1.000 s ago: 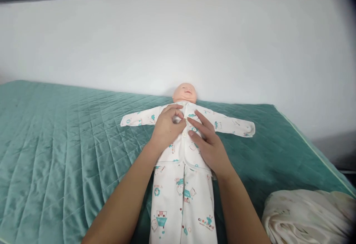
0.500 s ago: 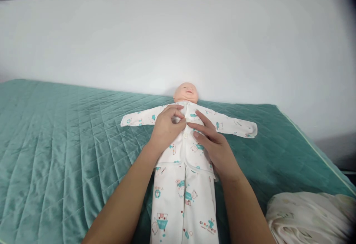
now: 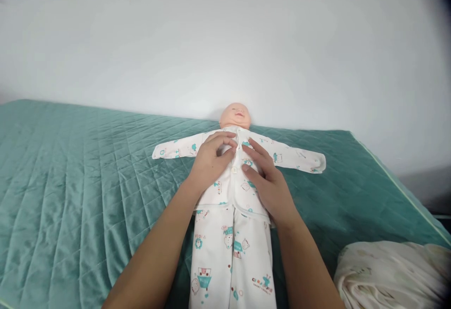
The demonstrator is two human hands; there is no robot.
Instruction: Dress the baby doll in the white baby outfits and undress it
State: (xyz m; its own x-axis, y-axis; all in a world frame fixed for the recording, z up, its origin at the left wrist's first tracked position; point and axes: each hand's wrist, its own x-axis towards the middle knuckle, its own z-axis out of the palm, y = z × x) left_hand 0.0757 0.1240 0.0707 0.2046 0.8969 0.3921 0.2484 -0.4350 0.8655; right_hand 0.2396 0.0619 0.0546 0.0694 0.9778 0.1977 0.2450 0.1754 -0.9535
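Observation:
A baby doll [image 3: 235, 115] lies on its back, its head toward the wall. It wears a white printed baby jacket [image 3: 216, 195] with long sleeves spread to both sides, and matching trousers [image 3: 213, 257]. At the chest, my left hand [image 3: 214, 156] pinches the jacket's front edge between thumb and index finger; the exact bit held is partly hidden by the fingertips. My right hand [image 3: 269, 177] rests on the other front panel, its fingers apart and bent slightly. Below the fingertips, a white button [image 3: 234, 171] shows on the front band.
A green quilted cover [image 3: 88, 191] spreads under the doll. Behind it rises a white wall [image 3: 225, 41]. A bunched pale cloth [image 3: 391, 276] lies at the lower right.
Both hands stay at the jacket front. My right index and middle fingers have drawn slightly away from the left fingertips, up and to the right.

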